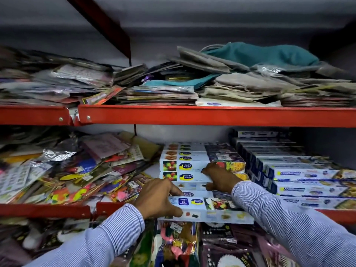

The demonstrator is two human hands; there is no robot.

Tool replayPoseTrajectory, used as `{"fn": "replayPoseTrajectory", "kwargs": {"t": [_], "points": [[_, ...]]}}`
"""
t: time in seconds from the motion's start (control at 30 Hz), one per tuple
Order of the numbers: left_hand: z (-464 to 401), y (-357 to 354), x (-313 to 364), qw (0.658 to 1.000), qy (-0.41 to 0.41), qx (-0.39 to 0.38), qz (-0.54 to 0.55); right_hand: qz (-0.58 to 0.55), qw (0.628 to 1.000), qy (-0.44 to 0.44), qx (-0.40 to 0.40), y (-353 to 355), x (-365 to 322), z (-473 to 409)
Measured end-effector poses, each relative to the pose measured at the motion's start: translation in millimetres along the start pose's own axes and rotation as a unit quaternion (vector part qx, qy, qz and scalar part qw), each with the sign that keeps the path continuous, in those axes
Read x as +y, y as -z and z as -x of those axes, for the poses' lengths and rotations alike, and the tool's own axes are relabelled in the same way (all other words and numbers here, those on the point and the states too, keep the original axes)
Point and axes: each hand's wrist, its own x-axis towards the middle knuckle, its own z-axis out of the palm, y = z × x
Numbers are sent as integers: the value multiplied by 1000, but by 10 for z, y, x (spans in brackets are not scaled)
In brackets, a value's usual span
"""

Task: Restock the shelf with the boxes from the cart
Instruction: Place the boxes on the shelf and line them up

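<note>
Boxes [202, 207] stacked at middle shelf [212, 115] front edge, long axis left-right, lowest overhanging. Left hand [157, 198] clasping near box's left end, thumb beneath; right hand [221, 178] spread flat against upper boxes [188, 166], farther in. Probable next move: straight push inward.

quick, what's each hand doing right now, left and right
Left hand: gripping the left end of the front white box at the shelf edge.
Right hand: fingers spread, pressing on the stacked boxes behind; not gripping anything.
</note>
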Motion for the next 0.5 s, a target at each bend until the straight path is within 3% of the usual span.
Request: {"fn": "replayPoseTrajectory", "kwargs": {"t": [0.1,0.3,0.5], "points": [[-57,-42,-22,1000,3,0,2,3,999,1,43,67,46,-37],[-167,-75,-2,1000,0,14,5,-24,998,6,54,87,68,-31],[-470,-115,29,999,-5,35,5,-53,998,34,18,296,140,49]]}}
